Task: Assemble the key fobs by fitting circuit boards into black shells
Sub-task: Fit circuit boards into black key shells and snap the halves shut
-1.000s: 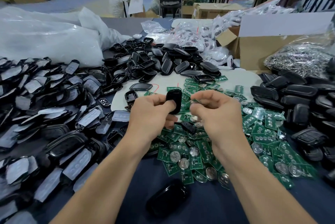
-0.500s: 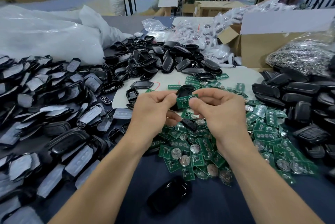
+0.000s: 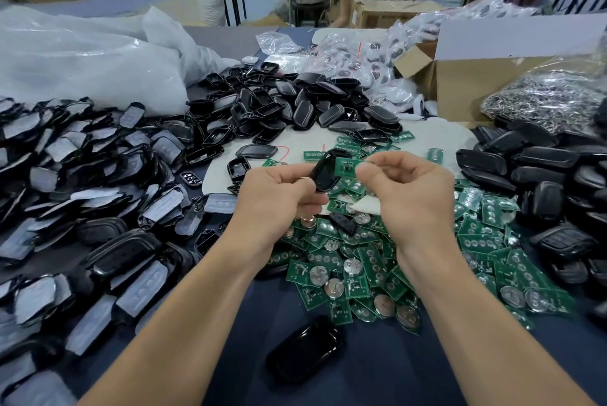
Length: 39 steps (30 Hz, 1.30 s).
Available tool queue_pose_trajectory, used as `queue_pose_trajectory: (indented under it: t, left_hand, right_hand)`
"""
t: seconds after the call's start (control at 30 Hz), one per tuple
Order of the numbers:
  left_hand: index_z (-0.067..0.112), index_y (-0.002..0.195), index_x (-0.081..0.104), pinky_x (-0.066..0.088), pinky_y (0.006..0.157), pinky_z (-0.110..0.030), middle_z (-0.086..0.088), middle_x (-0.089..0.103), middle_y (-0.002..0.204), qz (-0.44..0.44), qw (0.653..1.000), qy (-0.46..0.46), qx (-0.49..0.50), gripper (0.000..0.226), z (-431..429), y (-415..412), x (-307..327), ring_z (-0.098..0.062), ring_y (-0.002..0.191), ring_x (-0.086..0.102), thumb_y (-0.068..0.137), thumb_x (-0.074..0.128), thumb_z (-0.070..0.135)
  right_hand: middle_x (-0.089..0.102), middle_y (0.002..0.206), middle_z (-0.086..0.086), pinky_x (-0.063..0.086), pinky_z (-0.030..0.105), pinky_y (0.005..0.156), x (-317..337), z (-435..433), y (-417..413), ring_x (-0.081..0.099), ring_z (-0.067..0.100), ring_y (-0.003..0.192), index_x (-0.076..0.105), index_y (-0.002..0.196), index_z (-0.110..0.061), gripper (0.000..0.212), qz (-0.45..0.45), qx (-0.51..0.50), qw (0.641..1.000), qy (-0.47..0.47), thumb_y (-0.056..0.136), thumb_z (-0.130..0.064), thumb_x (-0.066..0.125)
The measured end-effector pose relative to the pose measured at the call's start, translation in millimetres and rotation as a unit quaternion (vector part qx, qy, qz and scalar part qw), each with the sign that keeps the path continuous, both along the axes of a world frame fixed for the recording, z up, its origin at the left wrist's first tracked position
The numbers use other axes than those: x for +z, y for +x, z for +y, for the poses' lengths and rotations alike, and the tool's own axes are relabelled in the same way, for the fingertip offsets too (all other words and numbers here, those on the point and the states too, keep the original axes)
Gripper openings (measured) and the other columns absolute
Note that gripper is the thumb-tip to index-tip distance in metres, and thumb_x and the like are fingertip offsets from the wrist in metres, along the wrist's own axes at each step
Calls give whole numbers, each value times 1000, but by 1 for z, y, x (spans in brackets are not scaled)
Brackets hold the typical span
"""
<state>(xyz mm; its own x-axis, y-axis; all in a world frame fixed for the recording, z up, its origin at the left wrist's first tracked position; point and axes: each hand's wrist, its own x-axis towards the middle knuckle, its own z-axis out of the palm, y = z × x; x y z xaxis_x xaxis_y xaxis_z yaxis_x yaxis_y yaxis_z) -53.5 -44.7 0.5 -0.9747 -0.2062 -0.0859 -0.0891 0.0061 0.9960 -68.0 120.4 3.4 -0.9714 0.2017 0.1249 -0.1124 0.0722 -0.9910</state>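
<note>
The left hand (image 3: 279,198) grips a black shell (image 3: 325,172), held tilted above the surface (image 3: 377,372), probably to present its hollow to the green circuit board (image 3: 346,166), which the right hand (image 3: 414,195) pinches in curled fingers (image 3: 371,172) at the shell's edge

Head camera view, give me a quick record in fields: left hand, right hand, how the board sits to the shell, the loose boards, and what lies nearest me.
left: left hand grips a black shell, held tilted
right: right hand pinches a green circuit board
board to shell: against the shell's edge; cannot tell if seated
loose boards: pile of boards on the table under the hands
nearest: lone glossy shell lying between the forearms
</note>
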Motion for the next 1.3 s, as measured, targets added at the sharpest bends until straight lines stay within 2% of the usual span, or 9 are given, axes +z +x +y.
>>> queue_pose_trajectory:
  t: [0.1, 0.3, 0.43, 0.57, 0.7, 0.87, 1.0, 1.13, 1.3]
  left_hand:
    - [26, 90, 76, 61, 65, -21, -5, 81, 84, 3, 1000, 4, -7, 35, 0, 0, 1, -19, 77, 79, 98, 61, -5]
    - [12, 113, 78, 61, 65, -22, -6, 81, 87, -8, 1000, 3, 4, 26, 2, -1, 0, -19, 77, 79, 98, 63, -2]
    - [39, 94, 84, 66, 79, -39, 10, 81, 87, 8, 994, -103, 25, 34, 1, 0, -2, -16, 82, 75, 92, 63, 13]
    - [52, 96, 80, 63, 86, -47, 16, 80, 95, 34, 989, -143, -12, 39, 1, 3, 1, -22, 97, 72, 98, 59, 20]
    - [34, 115, 78, 58, 56, -25, 6, 79, 86, 55, 997, -50, 8, 32, 6, 3, 4, -12, 66, 71, 101, 61, 11]
    - [15, 132, 65, 62, 69, -26, -2, 81, 102, 23, 992, 121, -6, 39, 4, 0, 4, -19, 89, 78, 94, 74, 16]
    - [30, 120, 72, 60, 83, -23, 10, 80, 111, 64, 995, 13, -74, 38, 12, 4, 2, -7, 104, 75, 92, 74, 5]
    - [47, 102, 75, 56, 98, -32, 19, 79, 105, 96, 990, -83, -53, 38, 17, 7, 3, 3, 102, 72, 90, 69, 12]
    - [47, 125, 62, 53, 85, -16, 23, 77, 105, 152, 953, -257, -50, 48, 26, 14, 1, 5, 99, 70, 88, 72, 18]
  right_hand:
    - [59, 57, -5, 49, 30, 61, 3, 2, -2, 47, 14, 54, 81, 77, -30, 14, -26, -9, 999, -37, 78, -17, 87]
    - [74, 68, 6, 47, 20, 51, 9, 2, 2, 61, 13, 57, 78, 72, -20, 22, -40, 40, 992, -116, 86, -3, 77]
    - [71, 64, -2, 48, 24, 58, 5, 7, -1, 59, 10, 57, 76, 91, -24, 22, -11, -3, 997, -71, 83, -3, 79]
    - [76, 72, -3, 54, 20, 63, 7, 6, -2, 67, 8, 65, 79, 75, -29, 28, -4, 48, 998, -51, 87, -4, 77]
    - [77, 75, 1, 61, 29, 60, 4, -7, 5, 75, 17, 71, 77, 73, -22, 29, -52, 120, 989, -68, 90, 1, 73]
    - [78, 75, 7, 60, 26, 59, 2, -12, 4, 78, 24, 69, 73, 84, -8, 13, -78, 58, 982, -162, 89, 4, 75]
    - [77, 79, 9, 61, 25, 61, 0, -12, 1, 77, 20, 71, 72, 84, -8, 13, -116, 23, 960, -253, 90, 4, 73]
    - [77, 73, 4, 63, 29, 66, -2, -13, 1, 77, 22, 73, 74, 82, -12, 16, -78, -4, 980, -185, 87, 3, 77]
    - [77, 72, 11, 63, 30, 65, -3, -12, 2, 77, 28, 68, 75, 80, -8, 15, -40, 10, 986, -162, 84, 6, 78]
